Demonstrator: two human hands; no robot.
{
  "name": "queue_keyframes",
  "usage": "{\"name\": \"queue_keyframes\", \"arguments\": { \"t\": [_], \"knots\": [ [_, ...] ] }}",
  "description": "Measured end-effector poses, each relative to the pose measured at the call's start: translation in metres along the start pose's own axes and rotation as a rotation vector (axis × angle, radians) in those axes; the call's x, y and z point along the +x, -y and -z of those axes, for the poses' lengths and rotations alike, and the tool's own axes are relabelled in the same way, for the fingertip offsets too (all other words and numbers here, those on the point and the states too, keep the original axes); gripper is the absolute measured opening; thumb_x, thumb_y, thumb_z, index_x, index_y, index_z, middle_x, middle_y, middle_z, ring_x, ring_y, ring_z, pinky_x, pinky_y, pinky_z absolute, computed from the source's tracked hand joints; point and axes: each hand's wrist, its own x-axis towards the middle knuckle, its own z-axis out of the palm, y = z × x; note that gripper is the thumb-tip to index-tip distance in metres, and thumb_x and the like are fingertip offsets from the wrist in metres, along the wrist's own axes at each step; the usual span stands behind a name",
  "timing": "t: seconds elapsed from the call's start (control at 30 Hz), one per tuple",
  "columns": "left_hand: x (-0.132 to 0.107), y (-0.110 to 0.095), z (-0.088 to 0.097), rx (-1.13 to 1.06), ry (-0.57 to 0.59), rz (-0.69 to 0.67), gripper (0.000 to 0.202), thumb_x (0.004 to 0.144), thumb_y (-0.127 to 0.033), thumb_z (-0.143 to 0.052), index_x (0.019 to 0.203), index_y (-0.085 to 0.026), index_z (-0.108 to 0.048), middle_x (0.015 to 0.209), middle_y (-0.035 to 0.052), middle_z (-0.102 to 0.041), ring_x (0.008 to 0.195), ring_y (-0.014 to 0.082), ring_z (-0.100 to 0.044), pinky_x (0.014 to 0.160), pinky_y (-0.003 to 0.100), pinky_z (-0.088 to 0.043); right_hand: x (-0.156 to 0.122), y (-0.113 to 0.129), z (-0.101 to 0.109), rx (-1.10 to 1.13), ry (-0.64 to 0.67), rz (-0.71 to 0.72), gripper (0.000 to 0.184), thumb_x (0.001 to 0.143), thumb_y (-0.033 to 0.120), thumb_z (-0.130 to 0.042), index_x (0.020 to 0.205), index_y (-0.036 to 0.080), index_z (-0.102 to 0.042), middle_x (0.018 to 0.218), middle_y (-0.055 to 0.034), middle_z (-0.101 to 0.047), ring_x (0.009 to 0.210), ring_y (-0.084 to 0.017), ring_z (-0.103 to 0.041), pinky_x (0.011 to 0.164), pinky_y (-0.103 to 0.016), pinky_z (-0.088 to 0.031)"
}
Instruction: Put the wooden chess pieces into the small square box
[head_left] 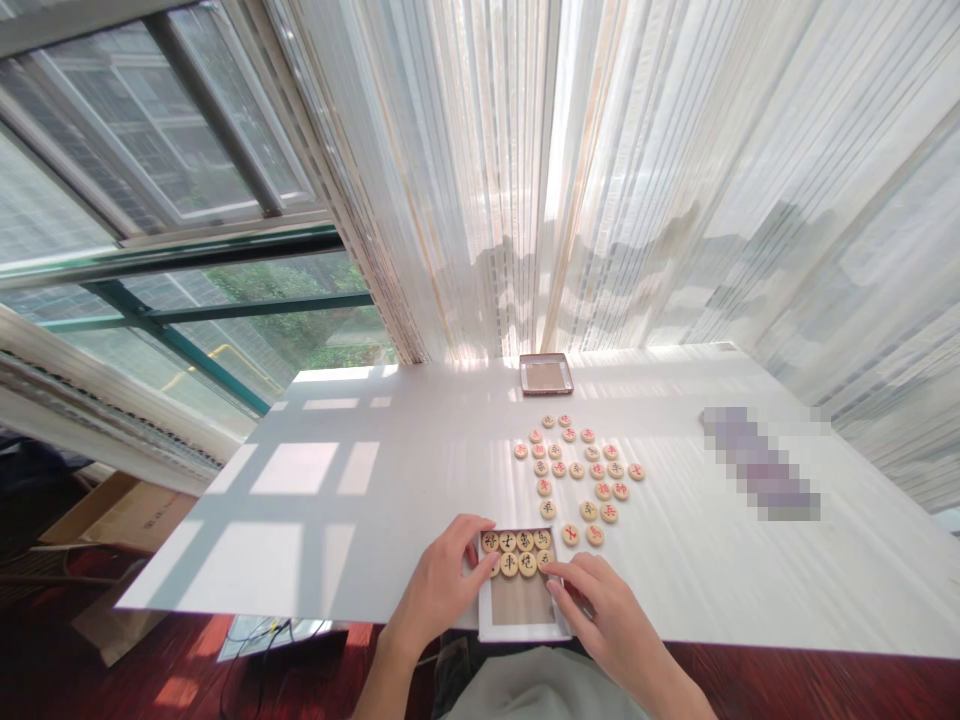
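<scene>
Round wooden xiangqi pieces with red or black carved characters fill the upper part of a shallow white-rimmed box, in two rows, and its lower part shows a bare tan bottom. My left hand rests at the box's left side, its fingertips against the leftmost pieces. My right hand reaches in from the right, a fingertip on the end piece of the lower row. Several loose xiangqi pieces lie in a loose cluster on the white table, just beyond the box.
A small brown-rimmed tray or lid sits at the table's far edge. A pixelated, blurred object lies at the right. Sheer curtains hang behind the table, a window is at left, and a cardboard box stands on the red-brown floor.
</scene>
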Motion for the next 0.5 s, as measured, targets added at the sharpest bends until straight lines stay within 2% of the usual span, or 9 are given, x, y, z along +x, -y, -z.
{"name": "queue_keyframes", "arguments": {
  "t": [0.2,0.3,0.4,0.5],
  "knots": [
    [-0.002,-0.004,-0.003,0.066,-0.005,-0.022,0.031,0.088,-0.03,-0.064,0.119,-0.029,-0.059,0.114,0.0012,-0.064,0.079,0.0164,-0.062,0.079,0.033,-0.055,0.003,0.01,0.008,-0.048,0.037,0.02,0.023,0.099,0.029,-0.054,0.12,0.027,-0.065,0.084,-0.0035,-0.063,0.079,-0.021,-0.062,0.073,-0.034,-0.053],
    [0.002,-0.002,0.001,0.075,0.005,-0.035,0.032,0.089,-0.033,-0.062,0.121,-0.029,-0.06,0.115,0.002,-0.065,0.075,0.0153,-0.062,0.078,0.032,-0.055,0.006,0.014,0.009,-0.098,0.057,0.015,0.022,0.097,0.03,-0.058,0.118,0.027,-0.066,0.081,-0.0025,-0.063,0.075,-0.021,-0.061,0.069,-0.033,-0.052],
    [0.021,-0.002,0.013,0.076,0.01,-0.064,0.03,0.091,-0.036,-0.06,0.12,-0.028,-0.062,0.112,0.0016,-0.068,0.071,0.0137,-0.062,0.075,0.031,-0.055,0.008,0.015,0.005,-0.127,0.062,0.0,0.019,0.097,0.029,-0.057,0.113,0.028,-0.067,0.076,-0.0016,-0.062,0.072,-0.02,-0.06,0.068,-0.033,-0.052],
    [0.057,-0.005,0.028,0.094,0.02,-0.134,0.024,0.092,-0.036,-0.058,0.112,-0.027,-0.067,0.108,0.0009,-0.071,0.075,0.0147,-0.064,0.074,0.03,-0.054,0.008,0.015,0.004,-0.094,0.023,-0.006,0.019,0.099,0.031,-0.054,0.11,0.027,-0.069,0.074,-0.0015,-0.062,0.07,-0.02,-0.06,0.066,-0.032,-0.052]
  ]
}}
